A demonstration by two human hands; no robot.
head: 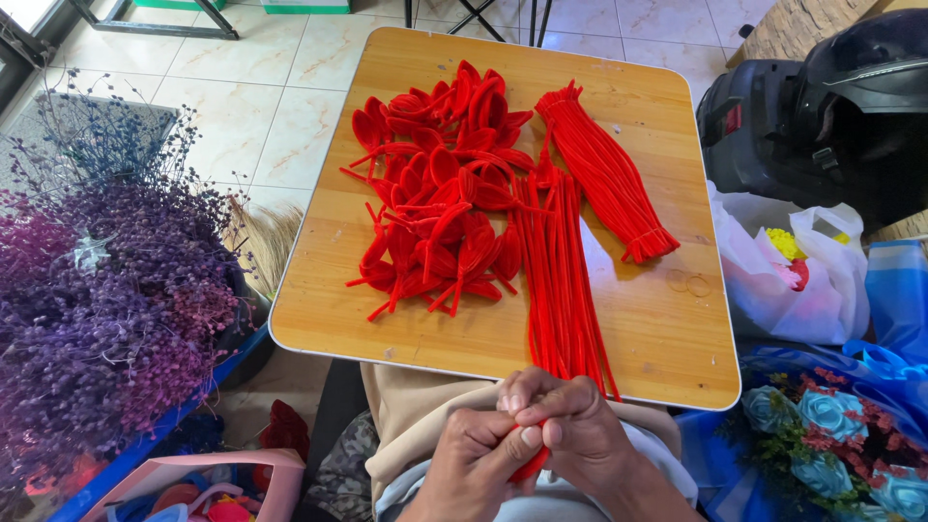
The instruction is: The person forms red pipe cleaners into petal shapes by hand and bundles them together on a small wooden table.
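Below the near edge of a small wooden table (pixel 667 338), my left hand (pixel 474 459) and my right hand (pixel 570 425) are pressed together around a red pipe cleaner (pixel 530 466), only a short red piece of which shows between the fingers. On the table lies a pile of several red pipe-cleaner petal loops (pixel 440 184). Beside it are loose straight red pipe cleaners (pixel 559 280) that run toward my hands. A tied bundle of red pipe cleaners (pixel 604 169) lies at the right.
Dried purple and blue flowers (pixel 97 290) fill the left. A white plastic bag (pixel 797 271) and a black case (pixel 822 106) stand at the right, and blue fabric roses (pixel 831 425) in blue wrap lie at lower right. Two small rubber bands (pixel 688 283) lie on the table.
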